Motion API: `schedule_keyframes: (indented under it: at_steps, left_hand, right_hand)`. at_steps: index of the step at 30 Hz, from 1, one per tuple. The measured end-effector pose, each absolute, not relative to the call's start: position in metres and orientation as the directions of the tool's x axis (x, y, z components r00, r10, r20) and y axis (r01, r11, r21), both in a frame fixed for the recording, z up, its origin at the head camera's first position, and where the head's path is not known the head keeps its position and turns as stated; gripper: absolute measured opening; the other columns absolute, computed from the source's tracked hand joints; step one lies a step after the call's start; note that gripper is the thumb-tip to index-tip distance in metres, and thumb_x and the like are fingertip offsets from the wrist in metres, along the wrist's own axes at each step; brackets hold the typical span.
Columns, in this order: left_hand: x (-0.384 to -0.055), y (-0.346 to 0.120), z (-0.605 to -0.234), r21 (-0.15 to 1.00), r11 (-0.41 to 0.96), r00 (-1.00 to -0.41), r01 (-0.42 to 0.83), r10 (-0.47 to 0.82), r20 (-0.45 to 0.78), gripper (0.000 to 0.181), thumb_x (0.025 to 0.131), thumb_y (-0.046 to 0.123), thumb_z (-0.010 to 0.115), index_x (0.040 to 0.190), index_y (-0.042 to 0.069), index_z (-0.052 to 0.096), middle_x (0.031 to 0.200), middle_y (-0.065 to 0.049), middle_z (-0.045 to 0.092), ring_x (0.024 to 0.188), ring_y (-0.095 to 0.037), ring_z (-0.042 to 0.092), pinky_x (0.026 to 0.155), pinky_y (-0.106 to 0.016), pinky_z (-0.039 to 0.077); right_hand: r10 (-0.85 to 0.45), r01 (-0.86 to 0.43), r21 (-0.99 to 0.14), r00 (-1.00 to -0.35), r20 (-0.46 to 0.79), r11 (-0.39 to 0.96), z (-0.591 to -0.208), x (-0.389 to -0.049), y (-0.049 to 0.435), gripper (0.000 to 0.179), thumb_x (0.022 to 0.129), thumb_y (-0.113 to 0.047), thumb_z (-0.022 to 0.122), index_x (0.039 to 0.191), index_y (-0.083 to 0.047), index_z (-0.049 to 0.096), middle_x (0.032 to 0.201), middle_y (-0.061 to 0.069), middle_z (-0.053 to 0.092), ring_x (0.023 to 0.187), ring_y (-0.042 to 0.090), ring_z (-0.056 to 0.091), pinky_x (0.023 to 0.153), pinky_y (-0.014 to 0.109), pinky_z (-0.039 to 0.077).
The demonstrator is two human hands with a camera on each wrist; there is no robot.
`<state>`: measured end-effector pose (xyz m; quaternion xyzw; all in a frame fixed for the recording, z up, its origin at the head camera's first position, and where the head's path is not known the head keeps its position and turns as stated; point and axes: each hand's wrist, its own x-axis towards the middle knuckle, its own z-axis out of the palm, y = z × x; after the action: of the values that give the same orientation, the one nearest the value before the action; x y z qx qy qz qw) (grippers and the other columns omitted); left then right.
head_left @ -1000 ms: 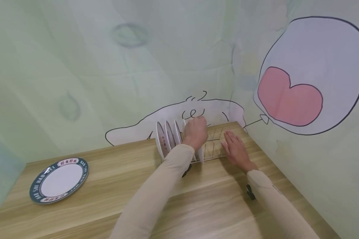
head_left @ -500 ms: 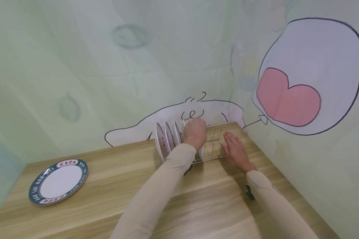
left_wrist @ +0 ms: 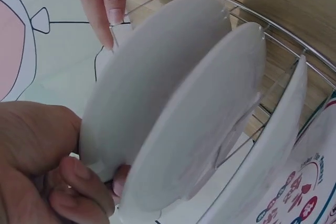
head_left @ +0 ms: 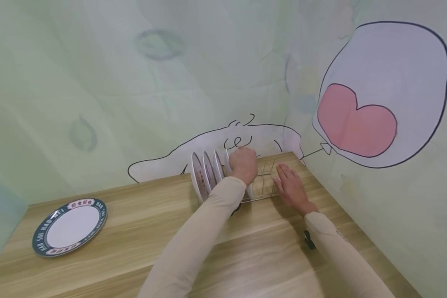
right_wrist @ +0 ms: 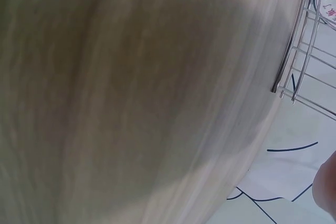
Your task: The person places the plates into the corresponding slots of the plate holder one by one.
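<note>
At the wire plate rack (head_left: 262, 198), several plates stand on edge, side by side. My left hand (head_left: 243, 164) reaches over the rack and grips the rim of a white plate (left_wrist: 157, 72), thumb and fingers curled at its edge in the left wrist view. A second white plate (left_wrist: 202, 114) stands close beside that one, and a plate with red and green print (left_wrist: 304, 182) is at the lower right. My right hand (head_left: 291, 186) lies at the rack's right end with fingers extended; its fingertips (left_wrist: 114, 14) show by the wires. Only a fingertip (right_wrist: 328, 187) shows in the right wrist view.
A plate with a dark green lettered rim (head_left: 70, 227) lies flat on the left of the wooden table (head_left: 141, 223). Behind and to the right hang pale green printed sheets (head_left: 97, 82) with a balloon drawing (head_left: 395, 74). The table's back edge is close behind the rack.
The head view has shifted slightly. Both hands stay at the rack, the left still gripping the plate, and the plates show no clear movement.
</note>
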<state>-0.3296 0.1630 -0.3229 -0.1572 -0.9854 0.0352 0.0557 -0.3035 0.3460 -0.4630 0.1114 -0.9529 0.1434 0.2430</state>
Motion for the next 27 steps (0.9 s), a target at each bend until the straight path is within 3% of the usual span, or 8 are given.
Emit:
schedule_keyframes:
  at_steps: [6,20,27]
  left_hand:
    - [-0.332,0.160,-0.328,-0.149,0.945,-0.945,0.291,0.308,0.109,0.029,0.100,0.022,0.053,0.119,0.007,0.069,0.112,-0.010,0.068,0.061,-0.010,0.059,0.044,-0.021,0.044]
    - [-0.329,0.148,-0.326,-0.118,0.942,-0.926,0.313,0.331,0.181,0.017,0.096,0.017,0.057,0.099,0.006,0.069,0.087,-0.004,0.064,0.054,-0.010,0.052,0.041,-0.021,0.040]
    - [-0.327,0.139,-0.325,-0.045,0.937,-0.890,0.347,0.344,0.299,0.009,0.091,0.008,0.055,0.093,0.009,0.064,0.068,0.003,0.057,0.051,-0.010,0.046,0.039,-0.023,0.037]
  right_hand:
    - [-0.140,-0.278,-0.224,-0.863,0.486,0.934,-0.463,-0.304,0.343,0.051,0.104,-0.021,0.046,0.144,0.010,0.042,0.152,0.027,0.043,0.144,0.042,0.037,0.118,0.059,0.028]
    - [-0.144,-0.279,-0.226,-0.867,0.477,0.933,-0.462,-0.308,0.340,0.051,0.105,-0.022,0.045,0.145,0.010,0.042,0.151,0.028,0.043,0.144,0.042,0.037,0.119,0.059,0.027]
    - [-0.145,-0.281,-0.231,-0.869,0.472,0.932,-0.464,-0.309,0.339,0.052,0.105,-0.023,0.044,0.145,0.010,0.042,0.152,0.027,0.042,0.145,0.042,0.036,0.119,0.058,0.027]
